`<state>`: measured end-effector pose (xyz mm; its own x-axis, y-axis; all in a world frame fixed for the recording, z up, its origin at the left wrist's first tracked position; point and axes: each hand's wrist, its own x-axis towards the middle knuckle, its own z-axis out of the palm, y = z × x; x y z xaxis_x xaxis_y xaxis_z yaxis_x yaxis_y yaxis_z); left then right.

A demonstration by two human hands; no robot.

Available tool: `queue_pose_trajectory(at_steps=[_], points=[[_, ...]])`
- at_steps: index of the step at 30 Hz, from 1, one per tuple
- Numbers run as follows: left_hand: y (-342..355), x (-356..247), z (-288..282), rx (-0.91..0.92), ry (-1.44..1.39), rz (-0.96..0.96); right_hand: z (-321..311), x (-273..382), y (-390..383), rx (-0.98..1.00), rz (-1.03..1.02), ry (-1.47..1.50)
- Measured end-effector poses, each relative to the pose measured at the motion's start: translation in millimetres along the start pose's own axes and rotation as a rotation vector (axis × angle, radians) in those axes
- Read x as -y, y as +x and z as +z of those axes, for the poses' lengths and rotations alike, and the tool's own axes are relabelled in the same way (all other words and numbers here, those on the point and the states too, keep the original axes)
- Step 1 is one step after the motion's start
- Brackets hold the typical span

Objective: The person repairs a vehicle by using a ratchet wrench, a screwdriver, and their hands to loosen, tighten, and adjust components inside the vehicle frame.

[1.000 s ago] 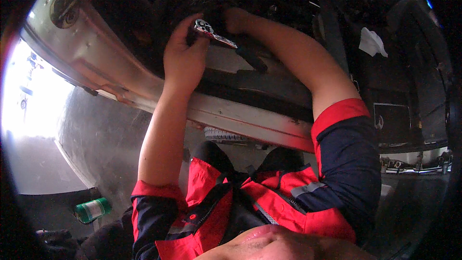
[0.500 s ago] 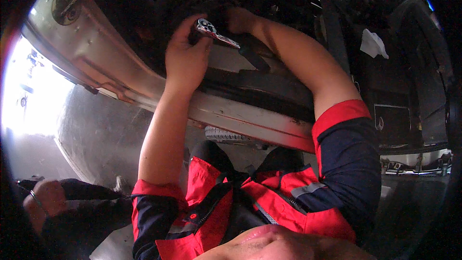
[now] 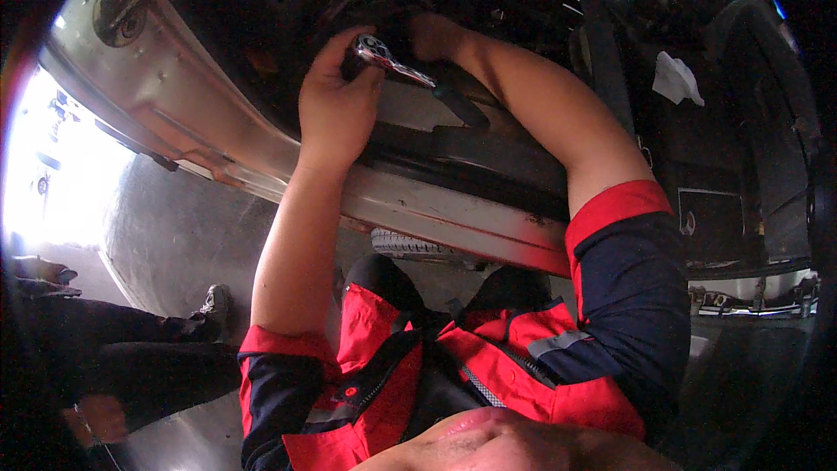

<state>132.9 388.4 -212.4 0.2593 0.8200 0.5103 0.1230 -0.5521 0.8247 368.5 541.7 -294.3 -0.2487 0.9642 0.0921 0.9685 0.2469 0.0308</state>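
My left hand (image 3: pixel 340 96) is closed at the head of a chrome ratchet wrench (image 3: pixel 394 64), with thumb and fingers curled about it. The ratchet's dark handle slants down to the right, free of either hand. What sits below the ratchet head is hidden. Beyond the tool, my right hand (image 3: pixel 438 37) reaches into the dark recess of the vehicle body from the right. Shadow swallows its fingers, so what they touch does not show.
A pale metal sill (image 3: pixel 453 218) runs across in front of me, above a tyre (image 3: pixel 410 242). White paper (image 3: pixel 677 78) lies on the dark interior at right. At lower left is another person's leg in dark trousers (image 3: pixel 157 375), with a shoe (image 3: pixel 215 303) and a hand (image 3: pixel 100 419).
Both my hands and the ratchet wrench stay practically where they were. At lower left the other person has shifted: their hand is lower, and a shoe shows more clearly.
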Motion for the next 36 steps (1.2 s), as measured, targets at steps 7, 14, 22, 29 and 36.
queue_pose_trajectory(at_steps=[7, 14, 22, 29, 36], points=[[-2, 1, -5, -0.004, 0.091, -0.007, -1, 9, -3, -0.013, -0.073, 0.030], [-2, 0, -6, -0.014, 0.146, -0.032, 11, 3, 7, -0.059, -0.163, 0.059], [2, -5, 2, 0.010, 0.137, 0.017, 19, -17, 10, -0.102, -0.111, -0.009], [2, 14, -3, -0.043, 0.051, 0.039, 4, 6, 7, 0.051, -0.084, -0.127], [0, -2, -3, -0.007, 0.186, 0.014, 9, -5, 11, 0.015, -0.108, -0.080]])
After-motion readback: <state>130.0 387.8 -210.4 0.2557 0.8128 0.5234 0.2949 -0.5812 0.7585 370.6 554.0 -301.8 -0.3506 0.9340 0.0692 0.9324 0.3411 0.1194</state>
